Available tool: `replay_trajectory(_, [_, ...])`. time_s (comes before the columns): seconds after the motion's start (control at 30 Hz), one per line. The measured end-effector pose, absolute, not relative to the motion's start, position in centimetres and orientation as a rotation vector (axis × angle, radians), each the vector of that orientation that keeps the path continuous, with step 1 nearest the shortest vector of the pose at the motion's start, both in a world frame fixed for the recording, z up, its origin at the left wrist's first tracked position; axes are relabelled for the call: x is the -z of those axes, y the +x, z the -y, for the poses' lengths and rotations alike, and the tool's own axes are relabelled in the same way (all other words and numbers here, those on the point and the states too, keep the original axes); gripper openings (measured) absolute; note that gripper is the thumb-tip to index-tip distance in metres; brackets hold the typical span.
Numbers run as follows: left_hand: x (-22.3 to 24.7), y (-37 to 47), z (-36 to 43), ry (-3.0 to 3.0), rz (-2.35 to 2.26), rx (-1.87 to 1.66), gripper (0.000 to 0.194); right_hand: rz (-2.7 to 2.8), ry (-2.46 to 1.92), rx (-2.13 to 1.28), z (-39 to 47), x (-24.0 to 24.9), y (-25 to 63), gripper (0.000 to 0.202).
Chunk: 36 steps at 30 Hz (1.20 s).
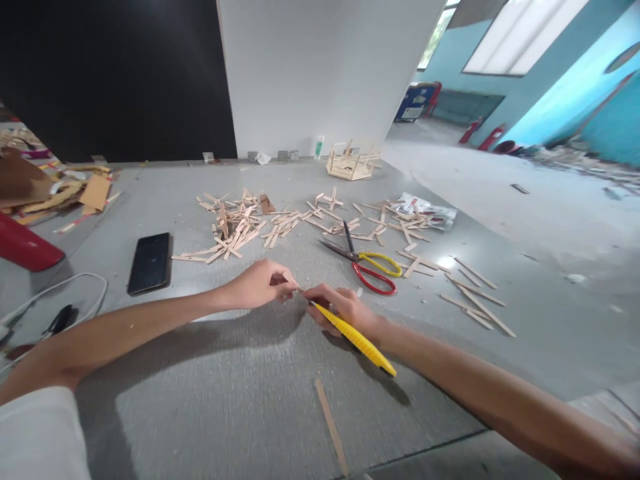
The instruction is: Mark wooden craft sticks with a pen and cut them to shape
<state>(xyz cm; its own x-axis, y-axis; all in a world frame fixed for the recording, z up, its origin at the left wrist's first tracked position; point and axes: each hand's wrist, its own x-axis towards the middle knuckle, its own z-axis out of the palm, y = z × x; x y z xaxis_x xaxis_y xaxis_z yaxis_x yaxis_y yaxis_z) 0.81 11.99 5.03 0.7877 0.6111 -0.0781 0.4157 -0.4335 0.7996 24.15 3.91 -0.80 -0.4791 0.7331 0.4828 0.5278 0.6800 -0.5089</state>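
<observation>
A yellow utility knife [361, 341] lies in my right hand [347, 308], its handle pointing down and to the right. Its tip end reaches toward the fingers of my left hand [264, 283]. Those fingers pinch a small wooden stick [291, 280], mostly hidden by the hand. Both hands almost meet just above the grey table [225, 393]. Beyond my right hand, scissors [354, 256] with one yellow and one red handle lie spread apart. A single flat wooden strip [330, 427] rests nearer to me.
Wooden stick pieces [243, 227] are heaped behind the hands, with more strips [477, 300] at right. A phone [150, 262] and white cable [85, 275] lie left. A wooden stick frame [351, 165] and glue tube [319, 147] stand at the back. A red object [30, 247] sits far left.
</observation>
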Motion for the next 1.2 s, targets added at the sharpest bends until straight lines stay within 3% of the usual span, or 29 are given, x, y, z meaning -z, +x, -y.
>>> replay_trajectory(0.2, [-7.7, 0.3, -11.7, 1.819, -0.794, -0.546, 0.025, 2.083, -0.813, -0.011, -3.1, 1.3, 24.9, 0.022])
replay_trajectory(0.43, [-10.2, -0.8, -10.3, 1.581, -0.585, -0.846, 0.017, 2.175, -0.777, 0.071, -3.3, 0.4, 25.5, 0.023])
replay_trajectory(0.8, [-11.1, -1.0, -8.3, 1.276, -0.369, -0.745, 0.023, 2.216, -0.760, 0.101, -3.9, 0.1, 25.3, 0.021])
replay_trajectory(1.2, [-12.1, -0.9, -7.9, 1.441, -0.460, -0.661, 0.024, 2.206, -0.883, 0.004, -3.6, 0.6, 25.8, 0.010])
